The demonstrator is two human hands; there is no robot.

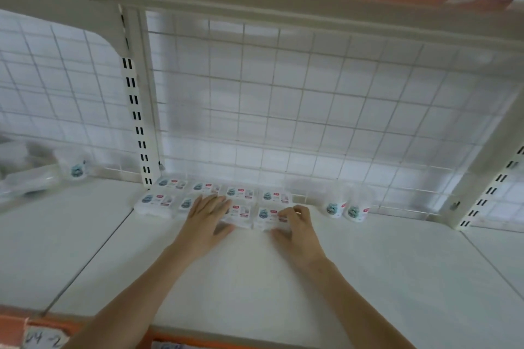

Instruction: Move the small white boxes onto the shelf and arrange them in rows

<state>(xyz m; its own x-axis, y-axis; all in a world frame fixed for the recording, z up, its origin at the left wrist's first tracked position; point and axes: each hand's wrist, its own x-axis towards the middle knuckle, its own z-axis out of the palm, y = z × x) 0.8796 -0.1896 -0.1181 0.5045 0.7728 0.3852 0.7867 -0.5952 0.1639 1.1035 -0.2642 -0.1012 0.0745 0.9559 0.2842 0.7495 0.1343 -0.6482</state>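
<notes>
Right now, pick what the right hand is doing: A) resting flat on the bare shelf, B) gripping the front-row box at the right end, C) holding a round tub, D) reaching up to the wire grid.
B: the right hand curls its fingers and thumb around the rightmost front-row white box, away from the round tubs.

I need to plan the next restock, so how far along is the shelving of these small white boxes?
Done: two rows of four small white boxes lie flat at the back of the shelf, against the wire grid. In hand: the right hand grips the front row's rightmost box, while the left hand rests flat on its neighbours. Left: squaring that front row; any boxes still to bring are out of view.
</notes>
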